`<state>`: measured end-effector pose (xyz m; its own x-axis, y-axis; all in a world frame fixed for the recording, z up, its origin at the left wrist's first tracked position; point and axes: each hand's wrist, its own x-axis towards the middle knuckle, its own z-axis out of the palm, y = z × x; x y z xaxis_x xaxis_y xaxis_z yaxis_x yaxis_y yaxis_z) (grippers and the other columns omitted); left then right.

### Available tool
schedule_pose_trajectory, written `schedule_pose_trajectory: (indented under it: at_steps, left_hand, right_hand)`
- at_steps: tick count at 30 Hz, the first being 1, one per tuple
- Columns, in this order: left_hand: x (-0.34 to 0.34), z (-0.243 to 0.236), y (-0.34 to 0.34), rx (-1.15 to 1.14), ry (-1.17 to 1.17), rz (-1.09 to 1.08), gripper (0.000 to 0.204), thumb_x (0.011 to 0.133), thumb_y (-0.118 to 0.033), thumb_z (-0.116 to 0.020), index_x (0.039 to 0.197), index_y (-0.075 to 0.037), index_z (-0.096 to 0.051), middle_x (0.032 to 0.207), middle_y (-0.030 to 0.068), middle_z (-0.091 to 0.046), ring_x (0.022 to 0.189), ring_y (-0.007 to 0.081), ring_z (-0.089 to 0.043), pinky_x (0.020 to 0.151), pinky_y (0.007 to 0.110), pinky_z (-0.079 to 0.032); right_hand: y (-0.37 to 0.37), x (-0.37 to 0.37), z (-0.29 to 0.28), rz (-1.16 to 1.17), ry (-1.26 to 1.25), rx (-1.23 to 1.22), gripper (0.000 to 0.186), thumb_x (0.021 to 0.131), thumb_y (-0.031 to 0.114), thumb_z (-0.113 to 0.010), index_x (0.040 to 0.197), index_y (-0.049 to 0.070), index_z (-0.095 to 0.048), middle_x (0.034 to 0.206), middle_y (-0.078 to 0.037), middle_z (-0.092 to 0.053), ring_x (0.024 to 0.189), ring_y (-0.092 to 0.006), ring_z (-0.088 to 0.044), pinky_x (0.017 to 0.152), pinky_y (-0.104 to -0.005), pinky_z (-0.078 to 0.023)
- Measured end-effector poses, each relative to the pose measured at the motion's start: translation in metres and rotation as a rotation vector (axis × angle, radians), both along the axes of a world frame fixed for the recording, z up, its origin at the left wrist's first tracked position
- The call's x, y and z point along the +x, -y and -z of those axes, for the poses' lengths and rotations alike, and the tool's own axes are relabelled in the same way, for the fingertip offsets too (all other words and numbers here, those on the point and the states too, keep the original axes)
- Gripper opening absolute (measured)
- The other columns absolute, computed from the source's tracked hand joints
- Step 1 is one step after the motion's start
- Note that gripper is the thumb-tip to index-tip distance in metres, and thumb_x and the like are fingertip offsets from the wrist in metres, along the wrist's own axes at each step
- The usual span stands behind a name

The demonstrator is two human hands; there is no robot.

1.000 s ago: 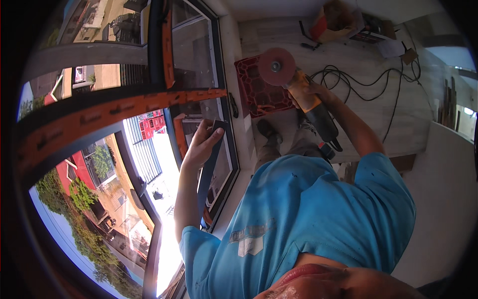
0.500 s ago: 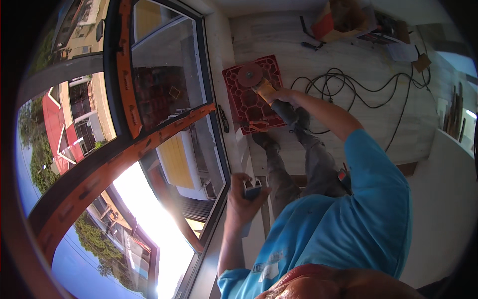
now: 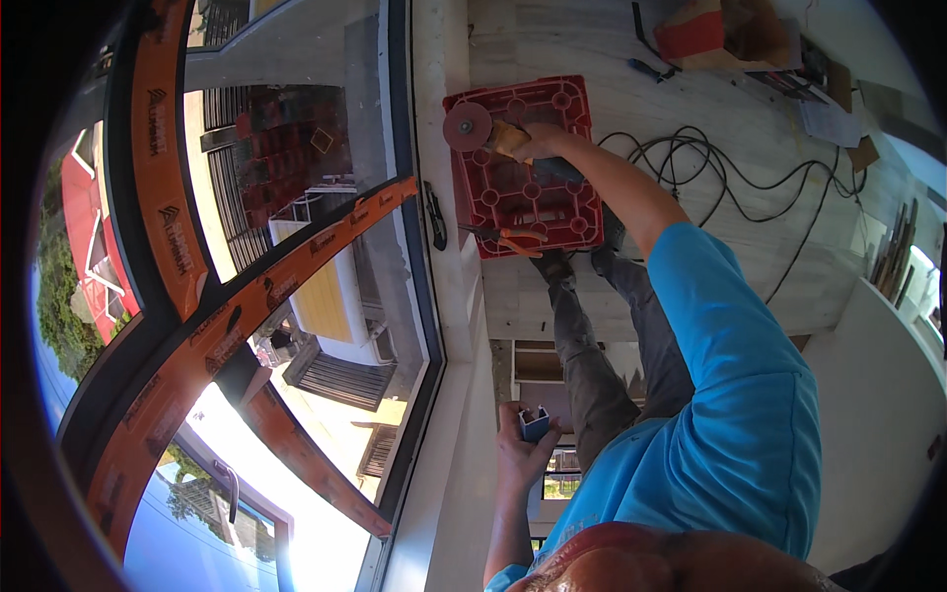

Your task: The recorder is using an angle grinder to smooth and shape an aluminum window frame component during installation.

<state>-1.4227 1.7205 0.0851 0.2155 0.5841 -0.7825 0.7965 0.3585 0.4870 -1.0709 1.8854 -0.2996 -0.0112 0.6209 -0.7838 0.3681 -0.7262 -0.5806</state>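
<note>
My right arm reaches out to a yellow-and-black angle grinder [image 3: 508, 140] with a pinkish disc, lying over a red plastic crate [image 3: 533, 197]. My right hand [image 3: 543, 145] is closed on the grinder. Orange-handled pliers [image 3: 521, 239] rest at the crate's near edge. My left hand [image 3: 518, 449], low in the middle of the view, has its fingers wrapped round a metal channel piece [image 3: 535, 429], end up. To the crate's left, a dark slim hand tool [image 3: 435, 217] lies on the pale sill beside the window frame.
The glazed window frame [image 3: 414, 296] with orange protective tape fills the left side. Black cables [image 3: 710, 178] coil on the pale floor right of the crate. A cardboard box [image 3: 730, 39] stands at the back right, with long strips [image 3: 903, 252] along the right side.
My right hand has brought the grinder down from a raised position onto the crate. My left hand with the metal piece has moved away from the window frame, down and right.
</note>
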Motion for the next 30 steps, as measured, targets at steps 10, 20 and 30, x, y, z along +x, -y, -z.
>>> schedule_pose_trajectory:
  at_steps: [10,20,30]
  left_hand:
    - [-0.014,0.013,-0.015,-0.071,-0.072,0.092,0.058,0.071,-0.017,-0.089,0.106,-0.008,-0.044,0.079,0.005,-0.06,0.07,0.0113,-0.058,0.059,0.029,-0.05]
    - [-0.019,0.019,-0.026,-0.019,-0.005,0.171,0.059,0.072,-0.023,-0.09,0.105,-0.006,-0.044,0.072,0.0108,-0.061,0.064,0.0182,-0.062,0.059,0.033,-0.05]
    - [-0.019,0.02,-0.036,0.009,-0.012,0.238,0.057,0.073,-0.024,-0.09,0.103,-0.007,-0.045,0.069,0.0097,-0.06,0.064,0.0188,-0.064,0.058,0.033,-0.051]
  right_hand:
    - [0.015,-0.028,-0.004,-0.12,0.437,0.24,0.093,0.065,0.039,-0.081,0.134,-0.006,-0.036,0.124,-0.03,-0.057,0.115,-0.0415,-0.059,0.095,-0.0463,-0.052]
    - [0.013,-0.021,0.002,-0.135,0.55,0.265,0.089,0.072,0.039,-0.078,0.138,-0.002,-0.035,0.132,-0.025,-0.048,0.12,-0.0413,-0.054,0.098,-0.0473,-0.051]
    - [0.0,-0.032,-0.001,-0.038,0.719,0.343,0.085,0.066,0.028,-0.083,0.135,0.003,-0.04,0.131,-0.023,-0.05,0.12,-0.0397,-0.055,0.098,-0.0472,-0.05]
